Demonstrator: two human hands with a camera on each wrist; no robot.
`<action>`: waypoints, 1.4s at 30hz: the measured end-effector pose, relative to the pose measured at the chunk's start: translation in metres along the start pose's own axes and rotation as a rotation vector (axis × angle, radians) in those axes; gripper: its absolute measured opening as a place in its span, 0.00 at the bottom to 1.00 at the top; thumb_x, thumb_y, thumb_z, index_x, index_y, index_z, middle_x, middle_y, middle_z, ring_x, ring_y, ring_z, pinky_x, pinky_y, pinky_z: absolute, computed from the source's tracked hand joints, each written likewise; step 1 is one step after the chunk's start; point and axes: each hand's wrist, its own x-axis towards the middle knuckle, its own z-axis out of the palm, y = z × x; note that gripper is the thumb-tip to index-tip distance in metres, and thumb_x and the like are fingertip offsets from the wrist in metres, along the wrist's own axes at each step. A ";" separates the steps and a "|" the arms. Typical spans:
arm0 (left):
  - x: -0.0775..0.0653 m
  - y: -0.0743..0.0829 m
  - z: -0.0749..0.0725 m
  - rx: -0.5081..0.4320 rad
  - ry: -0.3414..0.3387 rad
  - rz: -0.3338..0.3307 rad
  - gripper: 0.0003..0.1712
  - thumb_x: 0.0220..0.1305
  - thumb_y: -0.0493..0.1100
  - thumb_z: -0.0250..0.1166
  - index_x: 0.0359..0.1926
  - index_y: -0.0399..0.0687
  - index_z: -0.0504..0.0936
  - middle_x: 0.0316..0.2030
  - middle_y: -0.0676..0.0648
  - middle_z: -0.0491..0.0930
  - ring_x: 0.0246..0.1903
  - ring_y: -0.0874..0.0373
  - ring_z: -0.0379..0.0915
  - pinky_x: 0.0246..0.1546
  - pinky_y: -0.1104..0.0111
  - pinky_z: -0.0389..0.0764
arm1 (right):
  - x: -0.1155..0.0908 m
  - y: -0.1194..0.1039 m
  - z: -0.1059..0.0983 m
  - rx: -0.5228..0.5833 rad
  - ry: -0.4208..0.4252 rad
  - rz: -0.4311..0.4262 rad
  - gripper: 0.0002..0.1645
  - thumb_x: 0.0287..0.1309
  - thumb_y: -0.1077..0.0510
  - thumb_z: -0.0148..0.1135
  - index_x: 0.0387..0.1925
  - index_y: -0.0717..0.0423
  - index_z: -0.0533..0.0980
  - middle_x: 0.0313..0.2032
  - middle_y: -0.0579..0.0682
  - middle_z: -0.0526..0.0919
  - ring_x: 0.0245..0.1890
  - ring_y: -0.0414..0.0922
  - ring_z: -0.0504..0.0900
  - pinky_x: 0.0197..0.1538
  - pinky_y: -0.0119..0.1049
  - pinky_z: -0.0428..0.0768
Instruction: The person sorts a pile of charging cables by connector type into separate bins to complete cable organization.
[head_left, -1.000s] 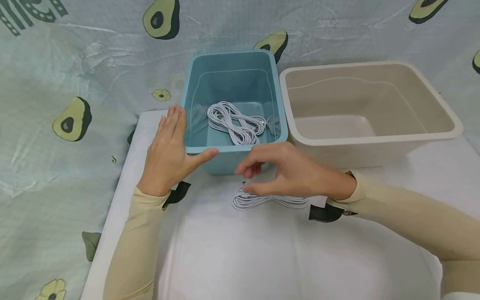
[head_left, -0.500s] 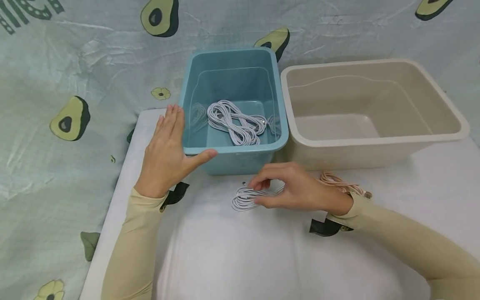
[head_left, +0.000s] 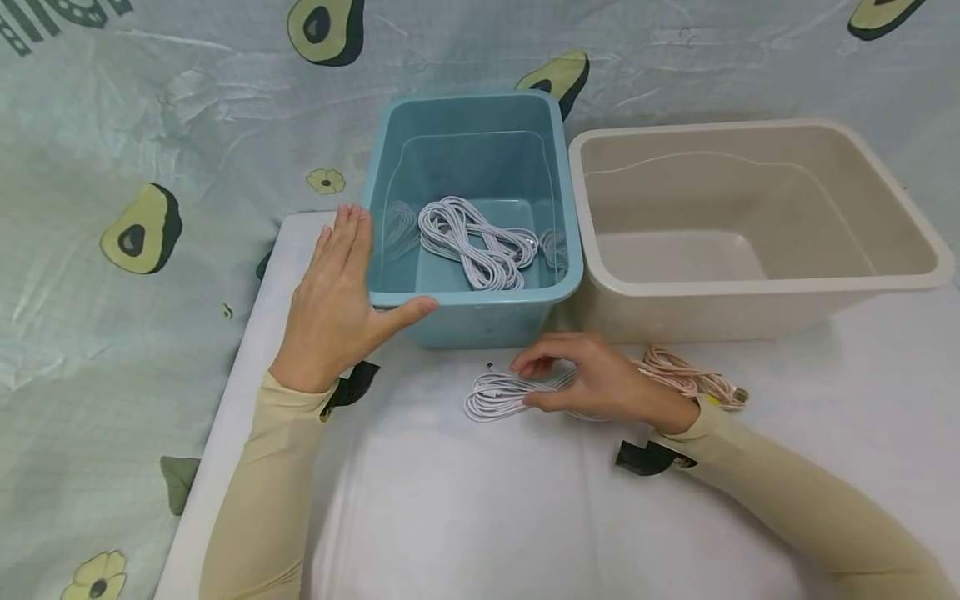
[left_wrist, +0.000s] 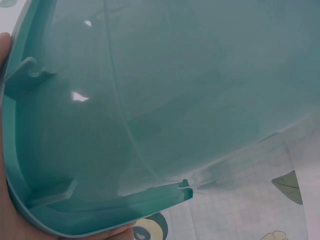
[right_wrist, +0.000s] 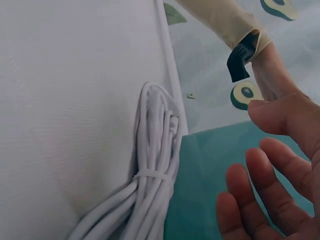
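My left hand (head_left: 326, 308) rests along the front left corner of the blue bin (head_left: 480, 297), its fingers straight and thumb spread over the front rim. The left wrist view shows the bin's outer wall (left_wrist: 190, 100), with parts of the hand at its rim. Coiled white cables (head_left: 476, 242) lie inside the bin. In front of it, on the table, is another bundled white cable (head_left: 495, 397). Over that bundle hovers my right hand (head_left: 596, 379), fingers loosely bent. The right wrist view shows a gap between those fingers and the tied cable (right_wrist: 155, 165).
A larger beige bin (head_left: 750, 287) stands right of the blue one, close against it. A pinkish cable bundle (head_left: 697, 379) lies on the white table (head_left: 480, 508) before the beige bin, partly behind my right wrist. An avocado-print sheet (head_left: 240, 108) hangs behind.
My right hand has moved down and slightly right over the white cable, uncovering its left end and the pinkish bundle. The left hand stays at the bin's corner.
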 end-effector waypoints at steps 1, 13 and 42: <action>0.000 0.000 0.000 -0.001 0.000 0.001 0.79 0.49 0.94 0.42 0.81 0.36 0.49 0.82 0.36 0.47 0.84 0.43 0.43 0.87 0.55 0.43 | 0.000 0.001 0.001 -0.004 0.000 0.006 0.21 0.49 0.60 0.82 0.47 0.54 0.87 0.42 0.50 0.90 0.42 0.47 0.86 0.49 0.34 0.87; 0.002 0.002 -0.002 -0.001 0.013 0.011 0.80 0.48 0.95 0.40 0.81 0.34 0.50 0.81 0.33 0.50 0.83 0.42 0.45 0.87 0.56 0.43 | -0.001 0.013 0.004 -0.084 -0.020 0.015 0.25 0.45 0.59 0.84 0.49 0.51 0.87 0.45 0.46 0.90 0.44 0.41 0.84 0.50 0.35 0.84; 0.000 0.001 0.001 -0.006 0.009 0.005 0.80 0.47 0.95 0.39 0.81 0.35 0.49 0.82 0.35 0.48 0.84 0.42 0.44 0.86 0.54 0.43 | -0.001 0.028 0.006 -0.231 -0.162 0.102 0.26 0.48 0.60 0.80 0.52 0.50 0.86 0.42 0.43 0.88 0.43 0.38 0.83 0.48 0.32 0.84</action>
